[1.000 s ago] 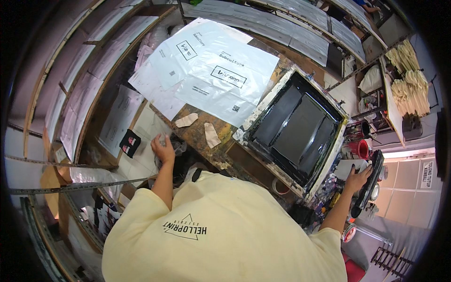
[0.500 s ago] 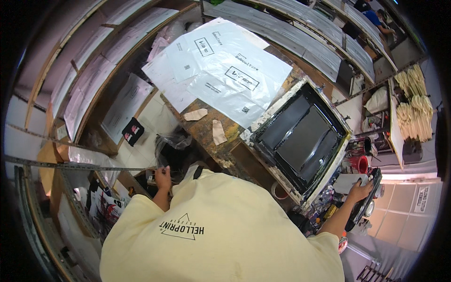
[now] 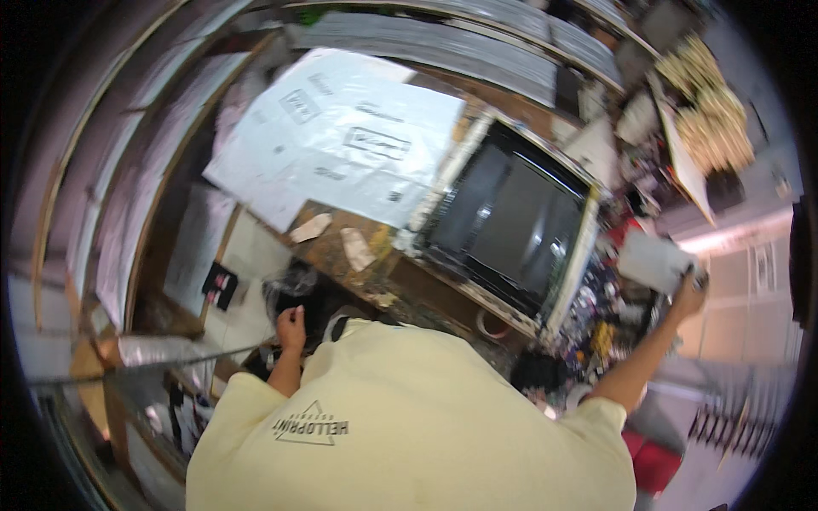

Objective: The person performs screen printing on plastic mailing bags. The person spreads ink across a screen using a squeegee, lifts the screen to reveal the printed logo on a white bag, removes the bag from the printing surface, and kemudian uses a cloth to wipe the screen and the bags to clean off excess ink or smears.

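My right hand (image 3: 690, 296) is out at the right, its fingers closed on a whitish-grey, boxy container (image 3: 654, 262); blur hides its exact kind. To the left of it lies a framed printing screen (image 3: 520, 226) with dark, glossy ink across its mesh. My left hand (image 3: 290, 327) is raised in front of my body with the fingers curled together. Whether anything is inside them is hidden. Just beyond that hand is a dark bin with a clear plastic bag (image 3: 288, 285).
White printed plastic sheets (image 3: 341, 140) cover the far part of the worktable (image 3: 328, 255). Two beige scraps (image 3: 356, 249) lie near its edge. Cluttered pots and bottles (image 3: 605, 294) stand right of the screen. A metal rail (image 3: 153, 368) runs at the left, below racks (image 3: 162, 170).
My right hand has lifted the whitish-grey container up and away from a black object near the pots. The whole view has shifted and blurred. My left hand stays by the bin.
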Tool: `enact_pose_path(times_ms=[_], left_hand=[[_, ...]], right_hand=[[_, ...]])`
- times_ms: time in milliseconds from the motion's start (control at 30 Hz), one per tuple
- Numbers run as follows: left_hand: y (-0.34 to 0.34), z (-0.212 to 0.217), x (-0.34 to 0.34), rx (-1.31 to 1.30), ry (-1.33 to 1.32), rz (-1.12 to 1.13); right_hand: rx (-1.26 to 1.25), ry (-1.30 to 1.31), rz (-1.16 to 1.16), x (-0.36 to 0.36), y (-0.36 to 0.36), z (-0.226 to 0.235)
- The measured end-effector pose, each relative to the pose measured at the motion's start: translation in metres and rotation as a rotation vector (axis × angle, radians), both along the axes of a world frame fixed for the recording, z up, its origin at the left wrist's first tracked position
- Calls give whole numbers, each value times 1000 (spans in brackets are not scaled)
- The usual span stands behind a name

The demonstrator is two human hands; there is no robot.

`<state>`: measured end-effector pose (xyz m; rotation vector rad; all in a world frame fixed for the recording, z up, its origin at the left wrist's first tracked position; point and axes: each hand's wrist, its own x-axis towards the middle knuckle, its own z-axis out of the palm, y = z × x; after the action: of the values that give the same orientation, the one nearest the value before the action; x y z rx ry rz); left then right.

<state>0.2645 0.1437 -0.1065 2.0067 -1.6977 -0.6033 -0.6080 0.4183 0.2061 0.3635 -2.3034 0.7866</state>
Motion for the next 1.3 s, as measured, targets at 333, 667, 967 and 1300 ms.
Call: enact_pose_path(times_ms=[333,667,967,1300], left_hand=[[-11,-14,-8,76,21,-139],[-11,-27,7,138,-16,-121],[-4,-36,2,180,21,-118],[9,-25,-12,211,-7,-126]], right_hand=[[-1332,-922,234,-16,-19,-105],[-1418,-1022,168,11,-29,-118],[-1432,-1040,178,27,-38,-104],[-1338,-1055,149,41,-44,-95]])
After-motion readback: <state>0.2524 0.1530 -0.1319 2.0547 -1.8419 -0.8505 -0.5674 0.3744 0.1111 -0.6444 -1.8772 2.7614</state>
